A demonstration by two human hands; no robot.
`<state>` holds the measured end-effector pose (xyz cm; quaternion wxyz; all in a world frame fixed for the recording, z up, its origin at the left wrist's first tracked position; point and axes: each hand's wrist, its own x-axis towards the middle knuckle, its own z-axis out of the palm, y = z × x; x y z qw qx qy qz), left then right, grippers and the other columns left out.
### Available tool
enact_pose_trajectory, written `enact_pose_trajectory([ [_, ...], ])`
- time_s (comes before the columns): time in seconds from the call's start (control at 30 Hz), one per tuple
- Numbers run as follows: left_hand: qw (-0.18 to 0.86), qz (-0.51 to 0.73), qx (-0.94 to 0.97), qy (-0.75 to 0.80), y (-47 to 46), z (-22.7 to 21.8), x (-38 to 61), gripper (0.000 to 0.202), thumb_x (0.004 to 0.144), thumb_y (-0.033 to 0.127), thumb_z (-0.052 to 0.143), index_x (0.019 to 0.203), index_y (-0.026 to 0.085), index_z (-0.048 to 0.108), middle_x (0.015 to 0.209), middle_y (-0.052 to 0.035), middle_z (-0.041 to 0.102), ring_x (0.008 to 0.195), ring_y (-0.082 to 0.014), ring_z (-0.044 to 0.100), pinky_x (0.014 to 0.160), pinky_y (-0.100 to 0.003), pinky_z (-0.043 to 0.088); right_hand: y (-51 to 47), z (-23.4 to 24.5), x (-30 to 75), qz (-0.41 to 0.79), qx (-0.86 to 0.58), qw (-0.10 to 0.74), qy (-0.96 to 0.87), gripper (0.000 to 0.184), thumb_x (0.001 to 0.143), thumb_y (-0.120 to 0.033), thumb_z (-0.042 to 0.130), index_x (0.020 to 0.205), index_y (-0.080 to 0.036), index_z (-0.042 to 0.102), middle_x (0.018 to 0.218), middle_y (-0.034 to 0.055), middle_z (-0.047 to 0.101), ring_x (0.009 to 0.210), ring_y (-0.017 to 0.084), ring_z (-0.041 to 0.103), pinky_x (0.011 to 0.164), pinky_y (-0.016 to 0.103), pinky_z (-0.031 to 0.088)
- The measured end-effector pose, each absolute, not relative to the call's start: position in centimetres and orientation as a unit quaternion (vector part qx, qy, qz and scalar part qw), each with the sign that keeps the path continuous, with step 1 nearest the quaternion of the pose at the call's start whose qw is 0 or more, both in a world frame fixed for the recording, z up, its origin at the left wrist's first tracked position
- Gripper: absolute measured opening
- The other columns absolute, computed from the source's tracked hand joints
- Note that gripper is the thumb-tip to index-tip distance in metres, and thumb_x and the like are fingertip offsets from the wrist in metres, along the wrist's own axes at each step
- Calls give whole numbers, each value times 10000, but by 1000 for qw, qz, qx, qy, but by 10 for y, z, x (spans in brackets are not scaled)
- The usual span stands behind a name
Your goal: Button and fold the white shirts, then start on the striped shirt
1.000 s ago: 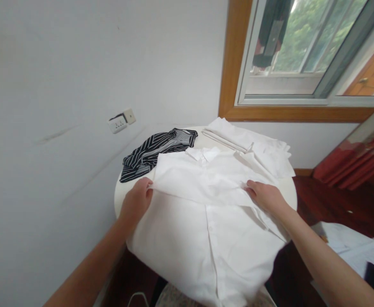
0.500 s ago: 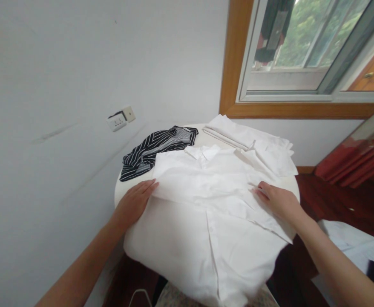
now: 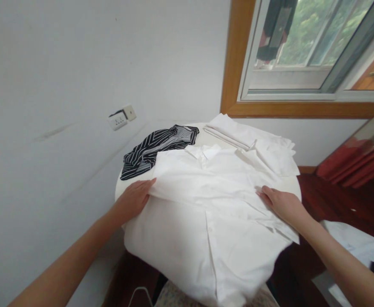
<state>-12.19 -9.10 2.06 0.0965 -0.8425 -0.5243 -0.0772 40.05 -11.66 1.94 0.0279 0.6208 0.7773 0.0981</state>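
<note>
A white button shirt (image 3: 206, 200) lies spread over a small round white table (image 3: 120, 189), its collar toward the wall and its lower half hanging off the near edge. A sleeve is folded across the chest. My left hand (image 3: 134, 198) rests flat and open on the shirt's left edge, at the end of the folded band. My right hand (image 3: 281, 202) lies flat and open on the shirt's right side, fingers pointing toward the middle.
A black-and-white striped garment (image 3: 156, 149) lies crumpled at the table's back left. Folded white cloth (image 3: 251, 140) sits at the back right under the wood-framed window (image 3: 302, 64). A wall socket (image 3: 120, 118) is on the left wall. Red fabric (image 3: 356, 162) and white papers (image 3: 356, 243) lie at right.
Both hands went from pinching the folded band to lying flat on it. The right hand slid outward to the right; the left hand stayed at the left edge.
</note>
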Motion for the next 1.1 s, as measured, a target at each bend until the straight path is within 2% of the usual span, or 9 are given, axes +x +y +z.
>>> enact_pose_trajectory([
  [0.13, 125, -62, -849, -509, -90, 22, -123, 479, 893, 186, 354, 1303, 180, 601, 1356, -109, 602, 1284, -268, 529, 1110, -486, 387, -118, 18, 401, 116, 617, 25, 778, 345, 1015, -418, 333, 1042, -182, 583, 841, 89, 738, 684, 245, 708, 488, 247, 309],
  [0.37, 175, -14, -859, -482, -96, 22, -121, 496, 893, 116, 339, 1312, 163, 598, 1365, -124, 593, 1315, -283, 499, 1113, -505, 366, -123, 25, 405, 134, 609, 15, 782, 321, 1006, -385, 371, 996, -188, 624, 829, 77, 716, 703, 228, 681, 513, 264, 351],
  [0.5, 150, -19, -875, -459, -93, 31, -107, 487, 841, 69, 362, 1232, 136, 644, 1357, -137, 596, 1323, -261, 494, 1123, -459, 377, -125, 45, 396, 172, 560, -38, 810, 238, 963, -276, 456, 974, -171, 670, 919, 120, 692, 886, 255, 642, 699, 326, 454],
  [0.6, 73, -62, -902, -422, -79, 45, -72, 521, 848, 62, 322, 1280, 137, 604, 1393, -106, 570, 1311, -203, 501, 1113, -390, 407, -113, 64, 365, 130, 506, -101, 847, 258, 958, -271, 475, 1031, -166, 699, 1021, 134, 692, 974, 256, 622, 834, 364, 470],
  [0.7, 1, -129, -910, -395, -59, 46, -25, 464, 945, 186, 302, 1333, 173, 557, 1378, -74, 587, 1295, -179, 509, 1119, -382, 404, -92, 67, 314, 25, 428, -132, 894, 325, 976, -197, 407, 1097, -164, 706, 1104, 116, 703, 1030, 212, 631, 923, 338, 471],
  [0.77, -29, -133, -921, -364, -47, 37, 0, 449, 988, 291, 303, 1359, 196, 537, 1390, -67, 579, 1314, -184, 495, 1136, -395, 379, -79, 56, 280, -12, 383, -132, 914, 348, 977, -207, 412, 1206, -151, 669, 1255, 131, 655, 1177, 216, 585, 1010, 347, 440],
  [0.83, -23, -116, -931, -347, -38, 23, 13, 473, 1000, 375, 310, 1408, 215, 489, 1467, -69, 501, 1381, -204, 421, 1167, -421, 320, -70, 38, 257, -14, 381, -130, 915, 429, 991, -306, 425, 1361, -134, 559, 1434, 165, 514, 1340, 249, 458, 1093, 404, 375],
  [0.93, -2, -103, -925, -367, -30, 6, 10, 529, 1003, 468, 289, 1483, 265, 382, 1559, -56, 363, 1454, -219, 299, 1195, -451, 238, -69, 12, 245, -12, 393, -126, 911, 579, 1000, -477, 378, 1487, -165, 403, 1550, 157, 346, 1441, 281, 304, 1157, 494, 263],
  [1.1, 3, -60, -900, -432, -15, 7, -22, 597, 980, 575, 262, 1497, 291, 352, 1590, -50, 294, 1468, -244, 263, 1196, -482, 203, -80, 0, 265, 5, 399, -142, 906, 596, 983, -554, 367, 1501, -259, 385, 1582, 103, 279, 1468, 269, 237, 1189, 500, 173],
])
